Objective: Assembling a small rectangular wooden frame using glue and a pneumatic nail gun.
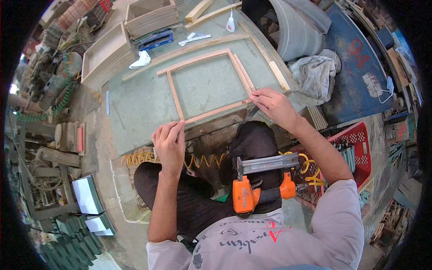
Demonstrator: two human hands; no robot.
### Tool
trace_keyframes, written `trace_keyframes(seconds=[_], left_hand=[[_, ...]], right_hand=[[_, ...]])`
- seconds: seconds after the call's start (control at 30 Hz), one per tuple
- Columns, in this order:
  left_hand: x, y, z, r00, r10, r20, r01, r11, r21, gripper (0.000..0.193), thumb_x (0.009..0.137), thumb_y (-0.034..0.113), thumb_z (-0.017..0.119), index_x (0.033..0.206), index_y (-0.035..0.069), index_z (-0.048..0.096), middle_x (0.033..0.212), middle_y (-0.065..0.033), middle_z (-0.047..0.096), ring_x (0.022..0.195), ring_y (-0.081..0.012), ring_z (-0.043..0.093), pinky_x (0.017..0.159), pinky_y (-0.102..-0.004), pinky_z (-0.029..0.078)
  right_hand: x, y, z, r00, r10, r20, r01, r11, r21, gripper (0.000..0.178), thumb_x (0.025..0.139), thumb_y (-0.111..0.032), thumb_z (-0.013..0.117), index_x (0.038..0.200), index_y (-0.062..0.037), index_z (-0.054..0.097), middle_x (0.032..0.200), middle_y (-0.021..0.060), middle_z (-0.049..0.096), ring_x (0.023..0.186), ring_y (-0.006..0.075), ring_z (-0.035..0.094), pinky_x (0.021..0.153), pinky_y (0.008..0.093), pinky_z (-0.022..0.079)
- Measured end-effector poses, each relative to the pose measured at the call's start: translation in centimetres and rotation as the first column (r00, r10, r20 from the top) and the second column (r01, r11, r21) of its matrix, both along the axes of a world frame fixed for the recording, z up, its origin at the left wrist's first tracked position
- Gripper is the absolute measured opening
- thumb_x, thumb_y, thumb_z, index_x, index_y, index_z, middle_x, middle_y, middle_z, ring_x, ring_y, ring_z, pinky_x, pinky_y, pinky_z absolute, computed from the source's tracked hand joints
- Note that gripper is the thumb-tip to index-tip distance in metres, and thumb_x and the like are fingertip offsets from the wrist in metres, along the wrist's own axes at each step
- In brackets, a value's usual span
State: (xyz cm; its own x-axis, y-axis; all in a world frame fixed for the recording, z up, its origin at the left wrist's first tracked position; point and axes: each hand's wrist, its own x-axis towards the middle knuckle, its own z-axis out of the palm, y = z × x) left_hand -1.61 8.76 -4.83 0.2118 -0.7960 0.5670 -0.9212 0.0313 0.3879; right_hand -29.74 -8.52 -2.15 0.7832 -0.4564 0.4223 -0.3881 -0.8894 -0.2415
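A thin wooden frame (218, 111) lies on the green-grey workbench top (130, 108). My left hand (169, 140) pinches its near left corner, fingertips closed on the wood. At the near right corner, my right hand (273, 106) grips the frame between thumb and fingers. An orange and silver nail gun (246, 194) rests across my lap, joined to a yellow coiled air hose (204, 162). Longer wooden strips (189, 48) lie beyond the frame on the bench.
Two wooden boxes (108, 58) stand at the far left, near a white cloth (140, 60) and a blue case (156, 40). A white bottle (230, 23) lies at the back. A grey drum (300, 31), a crumpled bag (312, 78) and a red basket (362, 144) are on the right.
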Motion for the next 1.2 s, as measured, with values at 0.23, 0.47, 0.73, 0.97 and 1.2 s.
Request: trace_keyframes(seconds=[0.23,0.47,0.73,0.97,1.2], left_hand=[[0.0,-0.1,0.6,0.999,-0.02,0.043,0.02,1.0,0.01,0.019,0.081,0.006,0.066,0.099,0.008,0.068,0.095,-0.0029,0.063,0.093,-0.0229,0.057,0.084,-0.0362,0.04],[-1.0,-0.2,1.9,0.995,0.031,0.092,-0.04,0.995,0.092,0.02,0.08,0.009,0.066,0.1,0.008,0.064,0.099,-0.0056,0.061,0.097,-0.025,0.056,0.086,-0.0381,0.039],[-8.0,-5.3,2.8,0.981,-0.154,0.122,0.146,0.987,0.068,0.031,0.08,0.016,0.067,0.11,0.012,0.059,0.105,-0.0073,0.059,0.104,-0.0265,0.054,0.09,-0.0428,0.037],[-11.0,-10.8,0.6,0.937,-0.338,-0.085,0.345,0.935,0.081,0.033,0.082,0.016,0.066,0.114,0.011,0.06,0.102,-0.0081,0.062,0.097,-0.0286,0.057,0.086,-0.0407,0.042],[-11.4,-11.0,0.7,0.933,-0.354,-0.065,0.359,0.927,0.11,0.021,0.083,0.015,0.066,0.103,0.008,0.066,0.094,-0.0094,0.064,0.091,-0.0301,0.057,0.084,-0.0413,0.043]], right_hand=[[0.2,0.2,-0.4,0.995,0.01,0.099,-0.011,1.0,0.007,0.012,0.084,-0.006,0.062,0.091,0.0033,0.063,0.101,0.012,0.063,0.095,0.0279,0.061,0.083,0.0361,0.052],[0.1,0.0,-1.1,0.987,0.001,0.16,-0.007,0.999,0.039,0.011,0.085,-0.007,0.061,0.089,0.0024,0.064,0.099,0.0112,0.063,0.094,0.0281,0.061,0.082,0.0361,0.052],[0.4,0.5,-1.4,0.974,-0.021,0.225,0.014,0.999,0.035,0.009,0.084,-0.007,0.062,0.088,0.0015,0.064,0.1,0.0121,0.063,0.093,0.0285,0.061,0.08,0.0365,0.052],[-0.2,0.1,-1.8,0.97,-0.025,0.243,-0.017,0.986,0.168,0.016,0.077,-0.002,0.064,0.093,0.0004,0.065,0.103,0.0108,0.061,0.1,0.0296,0.058,0.086,0.0384,0.049],[-1.5,-0.2,-2.1,0.936,-0.045,0.349,-0.114,0.899,0.423,0.026,0.079,-0.002,0.057,0.104,-0.0005,0.064,0.11,0.0144,0.06,0.105,0.0302,0.057,0.093,0.0363,0.045]])
